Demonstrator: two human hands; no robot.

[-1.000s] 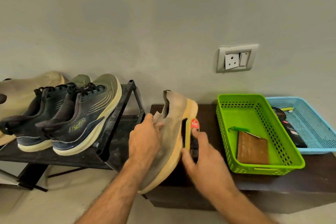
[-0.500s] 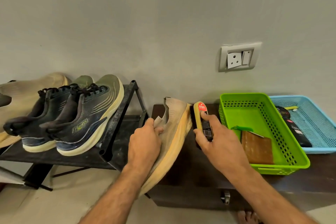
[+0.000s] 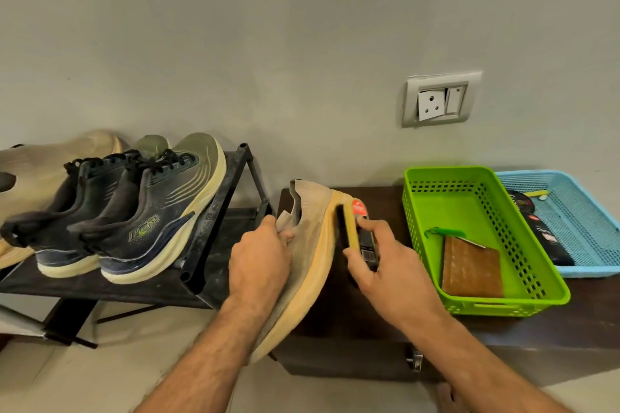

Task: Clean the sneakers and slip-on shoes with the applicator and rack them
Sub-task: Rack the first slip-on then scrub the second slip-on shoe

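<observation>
Dark bench [image 3: 352, 322] — right hand [image 3: 389, 265] gripping applicator [image 3: 352, 228]

Two sneakers [image 3: 110, 221], two slip-ons [image 3: 312, 245], two baskets [image 3: 483, 303].

Not much to read here. The nearer sneaker [image 3: 141, 221] on the rack carries a green outlined logo on its side, letters too stylised to make out. The applicator [image 3: 358, 231] shows a red label and a barcode-like patch, both blurred. Print on the dark items in the blue basket [image 3: 583, 265] is illegible.
</observation>
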